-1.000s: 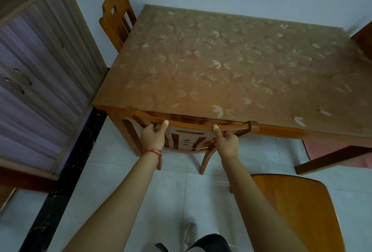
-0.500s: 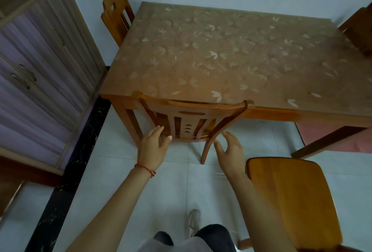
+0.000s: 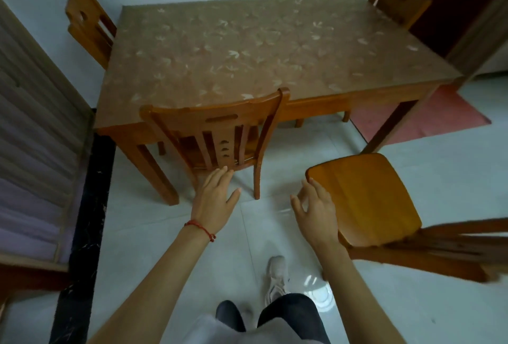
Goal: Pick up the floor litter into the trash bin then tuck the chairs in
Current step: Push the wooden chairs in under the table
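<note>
Under the table [image 3: 275, 49] edge, near chair [image 3: 217, 135] sits tucked; bare floor [image 3: 275, 228] lies between it and second chair [image 3: 362, 198]. Left hand [image 3: 215, 203] and right hand [image 3: 316, 214] spread, empty. A second ago both gripped the backrest.

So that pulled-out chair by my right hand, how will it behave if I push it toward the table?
The pulled-out chair looks like solid wood, so probably rigid and fairly heavy. On the glossy tile floor its legs should slide, maybe scraping. Pushed high on the backrest, it might tip rather than glide.
</note>
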A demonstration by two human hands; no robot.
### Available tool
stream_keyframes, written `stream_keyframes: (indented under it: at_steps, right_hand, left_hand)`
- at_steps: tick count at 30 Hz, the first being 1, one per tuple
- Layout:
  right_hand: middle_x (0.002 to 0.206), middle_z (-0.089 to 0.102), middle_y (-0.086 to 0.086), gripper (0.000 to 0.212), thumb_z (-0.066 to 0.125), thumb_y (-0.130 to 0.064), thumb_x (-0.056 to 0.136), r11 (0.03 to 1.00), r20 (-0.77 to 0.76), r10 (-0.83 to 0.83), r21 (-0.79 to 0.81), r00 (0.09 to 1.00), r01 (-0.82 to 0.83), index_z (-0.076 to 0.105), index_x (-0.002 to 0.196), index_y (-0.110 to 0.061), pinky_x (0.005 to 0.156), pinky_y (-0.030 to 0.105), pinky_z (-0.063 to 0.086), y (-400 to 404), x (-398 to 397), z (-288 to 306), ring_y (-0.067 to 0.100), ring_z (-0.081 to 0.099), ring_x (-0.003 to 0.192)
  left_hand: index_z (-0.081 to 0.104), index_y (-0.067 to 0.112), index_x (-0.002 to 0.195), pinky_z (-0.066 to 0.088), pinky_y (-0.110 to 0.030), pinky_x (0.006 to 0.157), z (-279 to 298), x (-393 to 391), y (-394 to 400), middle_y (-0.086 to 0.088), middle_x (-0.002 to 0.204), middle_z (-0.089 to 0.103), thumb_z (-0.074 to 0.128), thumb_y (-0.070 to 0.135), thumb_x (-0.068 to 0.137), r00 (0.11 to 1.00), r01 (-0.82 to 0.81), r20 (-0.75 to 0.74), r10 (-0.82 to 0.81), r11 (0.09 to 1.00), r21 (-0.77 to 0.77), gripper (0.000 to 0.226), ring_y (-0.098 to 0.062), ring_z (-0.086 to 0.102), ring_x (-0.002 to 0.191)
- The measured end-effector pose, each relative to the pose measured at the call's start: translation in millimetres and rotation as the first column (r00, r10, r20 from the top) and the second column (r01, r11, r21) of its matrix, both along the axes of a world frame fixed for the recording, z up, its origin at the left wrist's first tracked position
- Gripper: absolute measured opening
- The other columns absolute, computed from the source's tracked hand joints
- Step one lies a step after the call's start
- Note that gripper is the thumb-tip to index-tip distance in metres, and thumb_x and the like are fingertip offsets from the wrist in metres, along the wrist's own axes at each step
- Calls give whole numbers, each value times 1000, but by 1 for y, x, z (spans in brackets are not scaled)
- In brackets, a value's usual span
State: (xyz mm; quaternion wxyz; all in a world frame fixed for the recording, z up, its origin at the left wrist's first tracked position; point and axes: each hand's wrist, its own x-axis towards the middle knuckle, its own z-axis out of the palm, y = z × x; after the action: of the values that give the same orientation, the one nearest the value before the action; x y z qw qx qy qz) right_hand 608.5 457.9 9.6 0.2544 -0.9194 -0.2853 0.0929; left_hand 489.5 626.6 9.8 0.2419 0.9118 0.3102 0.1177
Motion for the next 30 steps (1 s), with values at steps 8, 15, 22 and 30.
stream_keyframes:
  at_steps: [8, 15, 22, 30]
  right_hand:
    - [146, 37, 8, 48, 44, -36, 93, 958, 23, -285, -9, 958, 285, 38, 136, -16, 108, 42, 28, -112, -28, -4, 28, 33, 134]
    - [134, 51, 16, 41, 53, -25, 89, 844, 63, -536, 60, 842, 532, 50, 126, -7, 103, 44, 35, -227, -59, -5, 33, 46, 124]
    - [135, 50, 19, 44, 53, -24, 88, 692, 67, -722, 44, 689, 721, 50, 127, -3, 103, 45, 35, -363, -102, -10, 36, 44, 126]
    - [132, 52, 21, 43, 59, -21, 87, 522, 92, -849, -4, 520, 853, 52, 124, -2, 100, 48, 38, -518, -148, -18, 38, 47, 123]
  left_hand:
    - [43, 5, 132, 25, -35, 109, 0, 34, -90, -14, 141, 41, 51, 29, 91, 932, 362, -16, -361, 931, 44, 48, -27, 30, 134]
    - [41, 4, 133, 26, -39, 109, 5, 64, -199, -16, 141, 41, 51, 31, 90, 781, 624, -36, -624, 778, 66, 52, -29, 31, 134]
    - [48, 1, 127, 29, -39, 107, -1, 69, -337, -20, 136, 46, 57, 25, 88, 619, 784, -52, -783, 613, 102, 48, -34, 36, 130]
    - [57, -3, 114, 42, -51, 97, -12, 66, -489, -23, 119, 59, 37, 43, 82, 441, 896, -38, -897, 438, 68, 59, -39, 52, 114]
